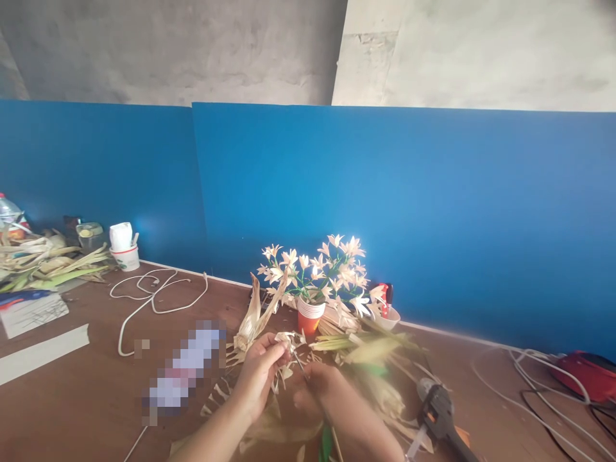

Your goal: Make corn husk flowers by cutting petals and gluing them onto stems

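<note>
My left hand [264,366] is closed, thumb and fingers pinching a small pale piece of corn husk [287,337]. My right hand [315,388], smeared by motion, curls round a slim dark metal tool [300,364]; its tip reaches the husk piece, and its exact kind is unclear. Just behind the hands stands an orange-and-white paper cup [310,316] with a bunch of pale star-shaped husk flowers [337,273] on green stems. Dried corn husks [253,321] lie left of the cup, and greenish husks [370,350] lie right of it. Small scraps surround both hands.
A black glue gun [437,410] lies right of my forearm. White cables [529,378] and a red case [587,375] are at the far right. Leftward are a white cord [154,295], a paper tub [126,258] and piled husks [52,263]. A blue partition [385,205] stands behind.
</note>
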`<state>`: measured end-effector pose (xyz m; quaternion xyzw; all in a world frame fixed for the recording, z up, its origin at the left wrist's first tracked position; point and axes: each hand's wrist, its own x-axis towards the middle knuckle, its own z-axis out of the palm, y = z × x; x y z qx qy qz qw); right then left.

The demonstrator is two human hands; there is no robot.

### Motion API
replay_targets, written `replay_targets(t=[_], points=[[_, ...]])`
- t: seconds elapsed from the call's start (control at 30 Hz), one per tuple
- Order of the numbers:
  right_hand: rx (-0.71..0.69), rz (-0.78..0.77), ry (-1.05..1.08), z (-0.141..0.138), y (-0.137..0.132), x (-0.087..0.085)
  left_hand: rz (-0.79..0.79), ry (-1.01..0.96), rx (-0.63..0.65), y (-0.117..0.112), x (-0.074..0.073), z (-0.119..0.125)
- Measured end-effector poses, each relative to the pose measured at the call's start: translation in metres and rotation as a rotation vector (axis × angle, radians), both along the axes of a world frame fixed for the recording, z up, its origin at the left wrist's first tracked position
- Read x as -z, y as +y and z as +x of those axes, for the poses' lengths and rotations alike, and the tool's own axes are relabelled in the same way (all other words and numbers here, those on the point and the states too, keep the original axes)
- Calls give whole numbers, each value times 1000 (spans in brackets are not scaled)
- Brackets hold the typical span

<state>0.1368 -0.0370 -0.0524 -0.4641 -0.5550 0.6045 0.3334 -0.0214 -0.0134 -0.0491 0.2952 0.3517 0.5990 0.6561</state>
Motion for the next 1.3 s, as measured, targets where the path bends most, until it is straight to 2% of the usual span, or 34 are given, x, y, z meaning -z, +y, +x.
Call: replay_targets(t=[0.1,0.2,0.33,0.43,0.9,1.07,1.3], points=[[-51,-26,-2,6,0,-4,1,1,-54,3,0,-4],[-59,-58,-73,8,-3,-18,-10,-18,-90,5,-1,-6],[-90,9,-255,5,-6,-42,-41,-31,-89,4,-4,-6],[-115,70,-320,6,-7,-49,-58,-50,-96,3,-7,-5],[-136,39,-371,12,-5,-40,-81,-207,-77,7,3,-8],[-137,40,-324,14,-5,-34,-104,-230,0,5,3,-8],[-118,2,-305,12,-4,-36,-168,-279,-29,4,0,-8]])
